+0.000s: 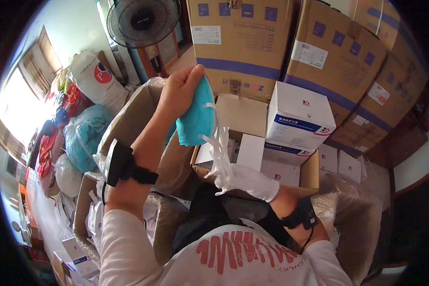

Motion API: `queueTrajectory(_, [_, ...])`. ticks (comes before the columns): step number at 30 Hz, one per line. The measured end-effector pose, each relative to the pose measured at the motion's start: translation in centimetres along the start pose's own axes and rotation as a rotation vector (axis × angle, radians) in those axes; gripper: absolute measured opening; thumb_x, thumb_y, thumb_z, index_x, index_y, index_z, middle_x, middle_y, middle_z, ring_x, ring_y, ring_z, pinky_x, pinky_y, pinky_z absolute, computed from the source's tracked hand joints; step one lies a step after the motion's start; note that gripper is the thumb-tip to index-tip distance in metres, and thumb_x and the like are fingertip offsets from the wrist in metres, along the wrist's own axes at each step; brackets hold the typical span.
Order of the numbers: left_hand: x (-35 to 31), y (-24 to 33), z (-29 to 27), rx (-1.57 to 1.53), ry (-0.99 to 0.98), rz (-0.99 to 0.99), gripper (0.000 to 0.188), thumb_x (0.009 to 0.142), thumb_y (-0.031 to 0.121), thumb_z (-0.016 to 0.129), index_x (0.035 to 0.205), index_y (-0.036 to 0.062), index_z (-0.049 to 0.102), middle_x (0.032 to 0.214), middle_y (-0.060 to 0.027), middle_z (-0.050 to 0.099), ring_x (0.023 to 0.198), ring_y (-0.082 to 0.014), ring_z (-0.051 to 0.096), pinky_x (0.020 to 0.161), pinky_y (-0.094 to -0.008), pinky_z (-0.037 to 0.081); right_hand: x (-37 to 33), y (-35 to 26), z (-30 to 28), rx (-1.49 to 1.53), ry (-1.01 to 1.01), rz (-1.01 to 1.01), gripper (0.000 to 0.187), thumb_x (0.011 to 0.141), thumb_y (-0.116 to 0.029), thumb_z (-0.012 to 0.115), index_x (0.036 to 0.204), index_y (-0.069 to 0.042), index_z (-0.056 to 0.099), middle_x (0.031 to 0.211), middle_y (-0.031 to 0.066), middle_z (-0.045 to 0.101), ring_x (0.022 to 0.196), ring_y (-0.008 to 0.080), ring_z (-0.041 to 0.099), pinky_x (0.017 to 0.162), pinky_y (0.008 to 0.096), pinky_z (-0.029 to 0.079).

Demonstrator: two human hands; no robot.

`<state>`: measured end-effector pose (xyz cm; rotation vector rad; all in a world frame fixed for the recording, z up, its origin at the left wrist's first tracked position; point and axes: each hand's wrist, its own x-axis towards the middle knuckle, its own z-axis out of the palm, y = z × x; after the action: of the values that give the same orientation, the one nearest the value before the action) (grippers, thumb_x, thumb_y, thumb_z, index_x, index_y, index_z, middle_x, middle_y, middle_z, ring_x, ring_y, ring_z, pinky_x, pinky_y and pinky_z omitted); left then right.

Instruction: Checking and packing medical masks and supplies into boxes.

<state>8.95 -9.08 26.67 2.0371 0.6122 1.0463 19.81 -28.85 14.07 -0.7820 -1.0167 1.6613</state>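
Note:
My left hand is bare and raised, gripping a blue cup-shaped face mask by its upper edge. White elastic straps hang down from the mask. My right hand, in a white glove, is lower down and closed on the ends of those straps. Both wrists carry black bands. Below the hands stands an open cardboard box holding small white packet boxes.
A white carton sits on the open box. Big brown cartons are stacked behind, with a standing fan to their left. Clear plastic bags of blue masks and a plastic-lined box lie to my left.

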Motion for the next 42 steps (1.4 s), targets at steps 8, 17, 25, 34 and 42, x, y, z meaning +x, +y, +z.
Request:
queueTrajectory(8, [0.9, -4.0, -3.4, 0.252, 0.178, 0.02, 0.038, 0.089, 0.035, 0.048, 0.079, 0.0, 0.057, 0.055, -0.002, 0.044, 0.056, -0.0061, 0.04, 0.052, -0.026, 0.036, -1.3, 0.1, -0.1, -0.181, 0.143, 0.017, 0.035, 0.093, -0.033, 0.041, 0.098, -0.001, 0.051, 0.068, 0.0019, 0.048, 0.062, 0.013, 0.049, 0.064, 0.0301, 0.045])
queueTrajectory(17, [-2.6, -6.7, -4.7, 0.457, 0.107, 0.099, 0.027, 0.086, 0.027, 0.052, 0.083, 0.0019, 0.06, 0.068, -0.0138, 0.057, 0.064, -0.0271, 0.056, 0.062, -0.0339, 0.043, -2.5, -1.0, -1.2, 0.066, 0.297, 0.102, 0.034, 0.094, -0.034, 0.037, 0.105, -0.005, 0.05, 0.062, -0.0035, 0.033, 0.051, 0.0078, 0.034, 0.057, 0.0278, 0.044])
queueTrajectory(25, [-4.2, -4.3, -3.3, 0.413, -0.237, 0.071, 0.018, 0.082, 0.02, 0.057, 0.081, 0.0025, 0.063, 0.069, -0.0109, 0.06, 0.062, -0.0176, 0.058, 0.06, -0.0294, 0.046, -1.8, -1.6, -3.5, -0.582, 0.337, 0.071, 0.024, 0.092, -0.015, 0.04, 0.107, 0.0, 0.052, 0.075, 0.0022, 0.051, 0.065, 0.0109, 0.05, 0.066, 0.0257, 0.046])
queueTrajectory(34, [-6.4, -4.7, -0.2, 0.541, -0.598, 0.127, 0.024, 0.075, 0.033, 0.065, 0.09, 0.0151, 0.068, 0.083, -0.0095, 0.065, 0.071, -0.0251, 0.063, 0.066, -0.0326, 0.049, -2.1, -2.6, -4.2, -1.156, 0.19, -0.031, 0.024, 0.088, -0.013, 0.043, 0.106, -0.001, 0.054, 0.082, 0.0124, 0.053, 0.07, 0.0215, 0.053, 0.067, 0.0299, 0.043])
queueTrajectory(42, [-4.9, -6.5, -1.8, 0.591, -0.456, 0.034, 0.022, 0.076, 0.031, 0.063, 0.09, 0.0136, 0.068, 0.083, -0.0087, 0.065, 0.073, -0.0251, 0.063, 0.067, -0.0327, 0.049, -2.7, -3.1, -3.3, -1.254, 0.195, 0.08, 0.026, 0.09, -0.025, 0.043, 0.088, -0.002, 0.054, 0.081, 0.0178, 0.055, 0.076, 0.0349, 0.053, 0.068, 0.0387, 0.042])
